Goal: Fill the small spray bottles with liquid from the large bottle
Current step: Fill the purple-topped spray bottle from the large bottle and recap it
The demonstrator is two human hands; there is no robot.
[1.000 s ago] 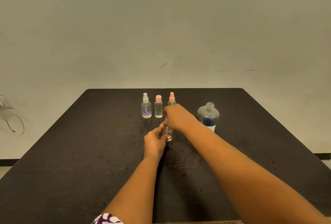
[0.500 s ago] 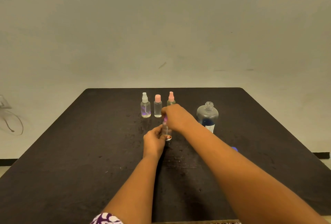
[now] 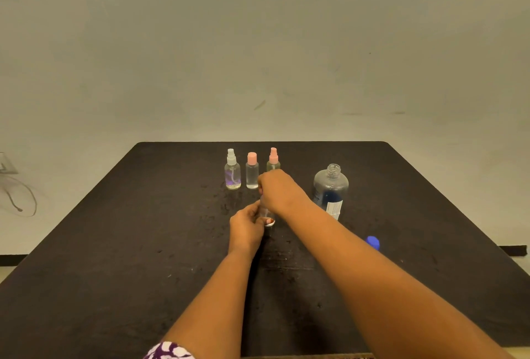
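Dark matte table (image 3: 114, 244), speckled with small marks around centre, far edge against plain pale wall (image 3: 258, 43). Thin cable (image 3: 20, 198) loops on wall at left.

Small clear bottle (image 3: 268, 215) upright at table centre. Left hand (image 3: 246, 226) pinches its lower body; right hand (image 3: 279, 191) curls over its top.

Behind, row of three: white-topped spray bottle (image 3: 232, 172), pink-capped bottle (image 3: 252, 172), pink-topped spray bottle (image 3: 273, 159) partly hidden.

Large bottle (image 3: 329, 186) stands to the right, uncapped. Blue cap (image 3: 373, 242) lies nearer, beside right forearm. Patterned sleeve (image 3: 169, 351) at bottom edge.
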